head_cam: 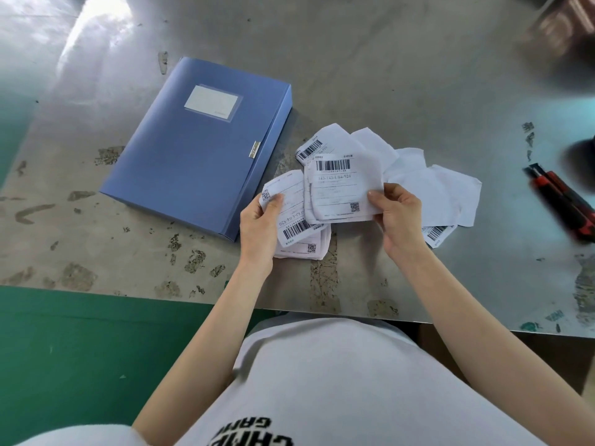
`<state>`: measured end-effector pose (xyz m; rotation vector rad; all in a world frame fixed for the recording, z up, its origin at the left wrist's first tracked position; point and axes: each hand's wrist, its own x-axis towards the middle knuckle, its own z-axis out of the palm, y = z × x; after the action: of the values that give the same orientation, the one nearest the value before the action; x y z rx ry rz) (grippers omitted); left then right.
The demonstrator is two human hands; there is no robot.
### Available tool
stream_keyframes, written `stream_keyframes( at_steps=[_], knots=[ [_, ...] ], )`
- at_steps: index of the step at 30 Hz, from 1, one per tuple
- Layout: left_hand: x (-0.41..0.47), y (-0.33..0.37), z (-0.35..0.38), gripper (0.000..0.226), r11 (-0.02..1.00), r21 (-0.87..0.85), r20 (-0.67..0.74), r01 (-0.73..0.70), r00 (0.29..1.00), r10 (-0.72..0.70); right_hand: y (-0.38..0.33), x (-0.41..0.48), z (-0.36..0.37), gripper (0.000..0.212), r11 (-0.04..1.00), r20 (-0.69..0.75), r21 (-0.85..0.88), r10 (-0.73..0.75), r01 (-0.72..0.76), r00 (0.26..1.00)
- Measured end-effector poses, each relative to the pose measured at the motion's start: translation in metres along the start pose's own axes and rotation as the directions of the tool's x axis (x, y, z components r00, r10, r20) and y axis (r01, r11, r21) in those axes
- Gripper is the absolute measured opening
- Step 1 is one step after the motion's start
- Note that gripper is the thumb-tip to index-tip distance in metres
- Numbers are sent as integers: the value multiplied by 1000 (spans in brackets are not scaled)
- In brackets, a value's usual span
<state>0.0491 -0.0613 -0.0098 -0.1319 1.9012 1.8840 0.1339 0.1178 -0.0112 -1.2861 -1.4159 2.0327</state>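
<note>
My left hand point(262, 220) grips a small stack of white barcode labels point(297, 225), thumb on top near a QR code. My right hand point(397, 214) pinches another white barcode label point(338, 188) by its right edge, held just above and overlapping the left stack. More loose white label sheets point(428, 185) lie spread on the metal table behind and to the right of my hands, some face down. A closed blue file box point(199, 146) with a white label pocket and a metal clasp lies to the left of the papers.
The worn grey metal table point(386, 75) has its front edge close to my body. A red and black utility knife point(561, 204) lies at the right. A blurred dark object point(560, 27) sits at the far right corner. Green floor point(80, 349) lies lower left.
</note>
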Motion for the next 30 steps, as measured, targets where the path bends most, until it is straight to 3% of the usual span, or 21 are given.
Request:
stream_keyframes(
  at_steps=[7,13,16,21,30],
  knots=[
    [6,3,-5,6,997,-58,-35,50,998,-53,-4,4,0,19,972,-17,205,120,-114,993],
    [9,4,-4,29,992,-78,-115,99,987,-108,-4,2,4,20,921,-14,328,229,-212,973],
    [8,3,-2,30,988,-113,-97,110,988,-121,-2,1,6,20,925,12,306,235,-227,972],
    [6,1,3,8,990,-87,-54,110,992,-115,5,-5,11,21,947,37,227,225,-228,974],
    [1,-1,4,23,981,-118,27,152,988,-150,13,-12,16,17,989,68,33,142,-144,988]
  ],
)
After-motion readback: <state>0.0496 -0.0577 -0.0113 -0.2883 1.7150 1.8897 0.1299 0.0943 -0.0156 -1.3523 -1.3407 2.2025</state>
